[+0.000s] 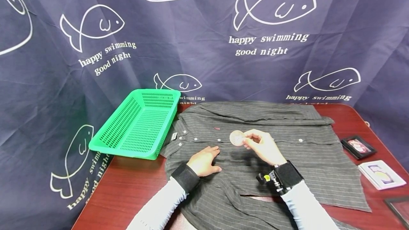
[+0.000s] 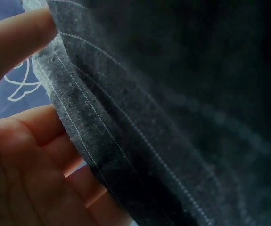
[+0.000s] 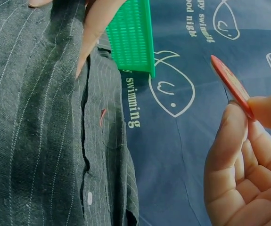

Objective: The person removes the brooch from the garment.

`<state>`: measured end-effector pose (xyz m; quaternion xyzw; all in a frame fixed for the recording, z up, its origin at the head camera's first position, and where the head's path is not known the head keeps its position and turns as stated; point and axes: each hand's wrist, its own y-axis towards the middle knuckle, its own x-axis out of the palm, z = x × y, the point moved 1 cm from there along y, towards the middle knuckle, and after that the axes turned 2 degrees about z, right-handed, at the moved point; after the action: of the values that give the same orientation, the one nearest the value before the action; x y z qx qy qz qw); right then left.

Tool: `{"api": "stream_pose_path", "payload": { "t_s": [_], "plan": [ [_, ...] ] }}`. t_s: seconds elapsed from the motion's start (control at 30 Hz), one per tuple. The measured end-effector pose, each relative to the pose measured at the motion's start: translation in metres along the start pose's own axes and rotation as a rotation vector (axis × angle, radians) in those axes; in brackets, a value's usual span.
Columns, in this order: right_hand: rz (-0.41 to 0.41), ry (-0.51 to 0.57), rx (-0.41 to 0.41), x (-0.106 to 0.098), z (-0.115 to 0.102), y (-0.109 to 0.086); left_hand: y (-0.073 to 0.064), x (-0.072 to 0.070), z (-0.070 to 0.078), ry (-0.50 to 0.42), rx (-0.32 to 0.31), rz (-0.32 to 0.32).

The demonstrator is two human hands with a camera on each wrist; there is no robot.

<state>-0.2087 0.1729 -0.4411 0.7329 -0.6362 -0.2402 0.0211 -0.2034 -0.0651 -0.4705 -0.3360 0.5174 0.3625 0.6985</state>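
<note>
A dark grey pinstriped shirt [image 1: 306,166] with white buttons lies spread over the table. My left hand [image 1: 202,161] rests on it just below the button line, fingers extended and thumb apart. In the left wrist view, shirt cloth [image 2: 102,113] covers the fingertips of that hand [image 2: 36,169]. Above the button placket, my right hand [image 1: 263,148] pinches a thin round disc [image 1: 236,138] between thumb and fingers. Its face is pale; the right wrist view shows the disc [image 3: 230,87] edge-on with a red rim, held up off the cloth.
A green plastic basket [image 1: 159,143] stands at the table's left, beside the collar. To the right lie a small black-framed picture [image 1: 358,147], a white-framed picture [image 1: 381,174] and part of a dark frame [image 1: 397,208]. A printed blue curtain [image 1: 204,45] hangs behind the table.
</note>
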Motion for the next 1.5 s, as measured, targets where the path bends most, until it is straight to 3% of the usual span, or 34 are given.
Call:
{"api": "stream_pose_path", "payload": {
  "t_s": [0.13, 0.33, 0.67, 0.93, 1.17, 1.5],
  "plan": [
    [0.009, 0.032, -0.019, -0.003, -0.001, 0.000, 0.001, 0.001, -0.002, -0.044, 0.022, 0.018],
    [0.023, 0.036, -0.022, -0.006, -0.006, -0.002, 0.002, -0.003, -0.003, -0.160, 0.077, 0.145],
    [0.090, -0.047, -0.047, -0.012, -0.016, -0.005, -0.003, -0.028, 0.010, -0.386, 0.052, 0.286],
    [0.128, -0.071, -0.066, -0.012, -0.040, -0.009, -0.004, -0.044, 0.021, -0.677, 0.042, 0.308],
    [0.185, -0.097, -0.176, -0.011, -0.041, -0.011, -0.003, -0.051, 0.024, -0.745, 0.056, 0.345],
    [0.262, -0.147, -0.447, -0.010, -0.045, -0.011, 0.000, -0.060, 0.031, -0.861, 0.068, 0.351]
  ]
}}
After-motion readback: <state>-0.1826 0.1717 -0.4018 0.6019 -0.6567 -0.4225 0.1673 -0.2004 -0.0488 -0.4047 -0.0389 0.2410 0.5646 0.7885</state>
